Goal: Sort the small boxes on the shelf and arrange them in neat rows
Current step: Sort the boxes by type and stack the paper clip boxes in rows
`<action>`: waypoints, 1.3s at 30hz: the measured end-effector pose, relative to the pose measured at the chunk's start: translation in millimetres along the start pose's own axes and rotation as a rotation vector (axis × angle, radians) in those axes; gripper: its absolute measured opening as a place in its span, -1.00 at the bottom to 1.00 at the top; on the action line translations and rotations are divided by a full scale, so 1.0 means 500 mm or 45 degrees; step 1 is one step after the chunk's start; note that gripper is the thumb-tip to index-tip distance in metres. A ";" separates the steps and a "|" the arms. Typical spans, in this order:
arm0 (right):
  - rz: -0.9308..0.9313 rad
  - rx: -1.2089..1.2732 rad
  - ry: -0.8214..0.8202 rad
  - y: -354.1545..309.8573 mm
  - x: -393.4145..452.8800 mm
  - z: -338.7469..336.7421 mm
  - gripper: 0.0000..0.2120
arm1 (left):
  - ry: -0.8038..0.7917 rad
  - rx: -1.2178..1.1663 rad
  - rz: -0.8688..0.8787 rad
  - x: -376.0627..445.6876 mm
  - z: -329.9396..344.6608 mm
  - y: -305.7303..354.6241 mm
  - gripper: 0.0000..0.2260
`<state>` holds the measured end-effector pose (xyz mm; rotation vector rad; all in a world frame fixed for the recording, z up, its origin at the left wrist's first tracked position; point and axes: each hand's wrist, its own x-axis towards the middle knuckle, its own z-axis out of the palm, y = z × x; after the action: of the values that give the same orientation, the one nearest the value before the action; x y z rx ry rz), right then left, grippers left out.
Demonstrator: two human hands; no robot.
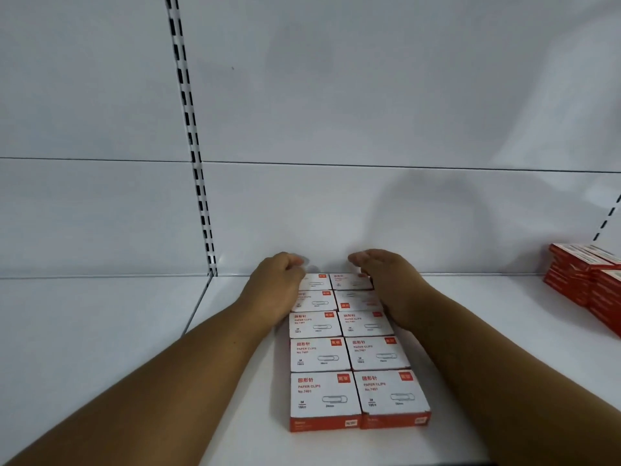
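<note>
Several small white-and-red paper clip boxes (349,354) lie flat on the white shelf (100,324) in two neat columns running from the front edge toward the back wall. My left hand (275,287) rests against the left side of the far boxes, fingers curled. My right hand (386,280) presses against the right side of the same far boxes, fingers curved inward. Both hands flank the block; neither lifts a box. The far ends of the columns are partly hidden by my hands.
A stack of red boxes (584,284) stands at the right end of the shelf. A slotted upright (191,136) runs up the white back wall at the left. A seam divides the shelf left of the block.
</note>
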<state>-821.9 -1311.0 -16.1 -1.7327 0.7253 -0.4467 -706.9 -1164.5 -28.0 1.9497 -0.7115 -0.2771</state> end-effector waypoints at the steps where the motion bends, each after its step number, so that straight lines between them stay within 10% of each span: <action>1: 0.061 0.108 -0.027 -0.004 -0.008 -0.002 -0.76 | -0.031 -0.142 -0.045 -0.005 -0.002 0.004 -0.78; 13: 0.087 0.003 0.150 -0.006 -0.033 0.021 -0.74 | -0.196 0.232 0.135 -0.014 0.004 -0.004 -0.63; 22: 0.100 0.055 0.160 -0.005 -0.034 0.037 -0.75 | -0.156 0.085 0.051 -0.022 -0.005 0.001 -0.68; 29: 0.143 0.279 -0.030 0.002 -0.029 0.022 -0.48 | -0.160 -0.674 -0.265 -0.032 -0.014 0.024 -0.81; 39: 0.142 0.247 -0.119 0.001 -0.029 0.023 -0.59 | -0.151 -0.456 -0.220 -0.040 -0.002 0.027 -0.83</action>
<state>-825.5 -1292.7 -18.8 -1.5136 0.6844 -0.3453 -727.4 -1156.5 -17.8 1.6618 -0.5267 -0.5895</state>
